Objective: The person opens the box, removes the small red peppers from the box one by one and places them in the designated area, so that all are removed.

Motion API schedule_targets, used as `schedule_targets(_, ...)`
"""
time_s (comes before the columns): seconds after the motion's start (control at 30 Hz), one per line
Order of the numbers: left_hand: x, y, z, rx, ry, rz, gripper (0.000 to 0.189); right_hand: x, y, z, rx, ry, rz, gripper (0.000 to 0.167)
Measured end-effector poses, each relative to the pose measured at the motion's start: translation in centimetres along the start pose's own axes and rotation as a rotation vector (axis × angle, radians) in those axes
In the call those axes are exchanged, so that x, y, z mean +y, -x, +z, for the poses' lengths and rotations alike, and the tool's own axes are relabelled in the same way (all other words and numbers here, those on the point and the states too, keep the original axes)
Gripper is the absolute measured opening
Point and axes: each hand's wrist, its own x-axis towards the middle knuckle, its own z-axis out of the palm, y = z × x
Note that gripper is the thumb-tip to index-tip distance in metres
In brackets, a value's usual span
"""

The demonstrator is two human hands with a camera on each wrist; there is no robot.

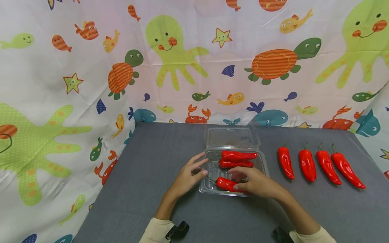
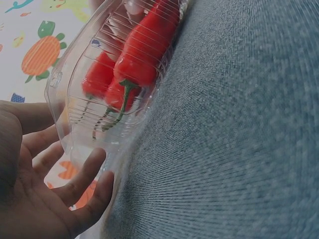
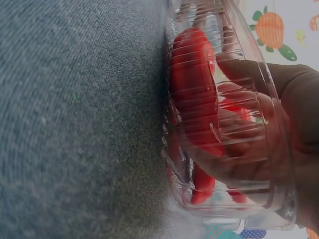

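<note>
A clear plastic clamshell box (image 1: 264, 162) lies with its lid (image 1: 232, 136) folded back. Inside are two red chili peppers (image 1: 238, 155) along the far side and another red chili pepper (image 1: 225, 184) along the near side, stems to the left. My right hand (image 1: 256, 182) reaches into the box over the near pepper, thumb tip at it and the bent fingers spread apart just beyond; its right end is hidden beneath the hand. At the box's left edge my left hand (image 1: 188, 177) is held with loose, spread fingers, fingertips close to the rim (image 2: 59, 112).
Right of the box, several more red chili peppers (image 1: 307, 165) lie in a row on the grey cloth-covered table (image 1: 146, 175), stems pointing away. A white curtain (image 1: 188, 30) printed with sea animals hangs behind the table and along its left side.
</note>
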Motion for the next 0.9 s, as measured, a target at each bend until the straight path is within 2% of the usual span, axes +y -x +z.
schedule_targets(0.6, 0.00, 0.04, -0.01, 0.002, -0.013, -0.003, 0.051, -0.07, -0.50, 0.46, -0.007, 0.056, 0.007, 0.053)
schedule_targets(0.9, 0.00, 0.04, -0.04, 0.000, -0.017, -0.004, 0.051, -0.14, -0.37, 0.37, 0.056, 0.097, 0.018, 0.048)
